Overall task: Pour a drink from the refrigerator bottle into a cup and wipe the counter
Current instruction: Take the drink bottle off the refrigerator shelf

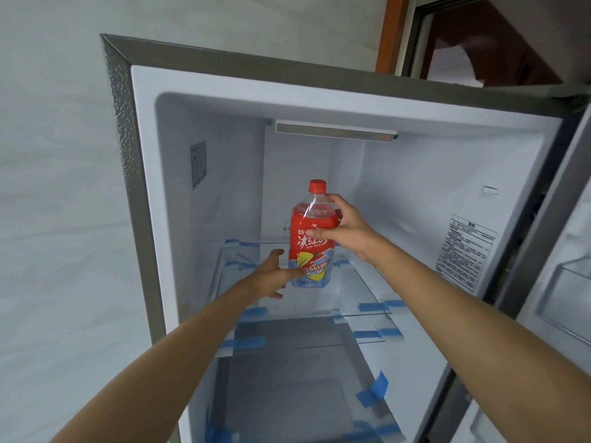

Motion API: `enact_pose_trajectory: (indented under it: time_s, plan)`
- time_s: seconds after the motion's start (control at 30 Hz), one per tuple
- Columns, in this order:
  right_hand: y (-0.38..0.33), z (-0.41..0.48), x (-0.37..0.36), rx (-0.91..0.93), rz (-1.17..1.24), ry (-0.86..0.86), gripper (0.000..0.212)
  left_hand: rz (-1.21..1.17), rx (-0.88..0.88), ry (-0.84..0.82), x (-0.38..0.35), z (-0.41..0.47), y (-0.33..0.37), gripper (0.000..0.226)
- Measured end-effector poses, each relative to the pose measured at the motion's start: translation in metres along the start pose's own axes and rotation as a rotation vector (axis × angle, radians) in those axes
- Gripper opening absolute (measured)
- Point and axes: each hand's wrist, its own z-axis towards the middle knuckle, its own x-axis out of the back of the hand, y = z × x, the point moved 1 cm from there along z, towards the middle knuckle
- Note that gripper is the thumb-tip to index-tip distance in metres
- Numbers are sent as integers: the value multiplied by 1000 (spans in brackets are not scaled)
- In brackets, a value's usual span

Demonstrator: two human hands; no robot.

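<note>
A clear plastic ice tea bottle with a red cap and a red label stands upright inside the open refrigerator, on the top glass shelf. My right hand wraps around its upper part, thumb across the label. My left hand reaches in low on the bottle's left, fingers spread and touching its lower part. No cup or cloth is in view.
The refrigerator has white inner walls and glass shelves held with blue tape. Its open door with door bins stands at the right. A white wall is to the left, a wooden door frame above.
</note>
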Motion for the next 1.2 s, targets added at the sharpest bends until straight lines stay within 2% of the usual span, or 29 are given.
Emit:
enact_pose_trajectory:
  time_s: [0.17, 0.4, 0.6, 0.87, 1.2]
  plan:
    - [-22, -26, 4, 34, 18, 18, 70, -428, 8, -100, -11, -33, 6, 52]
    - [-47, -72, 2, 55, 15, 5, 70, -827, 74, -73, -14, -77, 4, 87]
    - [-72, -124, -14, 85, 49, -45, 68, -902, 71, -22, -17, -147, -3, 89]
    - [-90, -157, -27, 108, 84, -70, 70, -921, 88, -11, -9, -192, -10, 88]
    - [-124, -182, -75, 136, 124, -108, 70, -965, 74, 32, 35, -256, -27, 87]
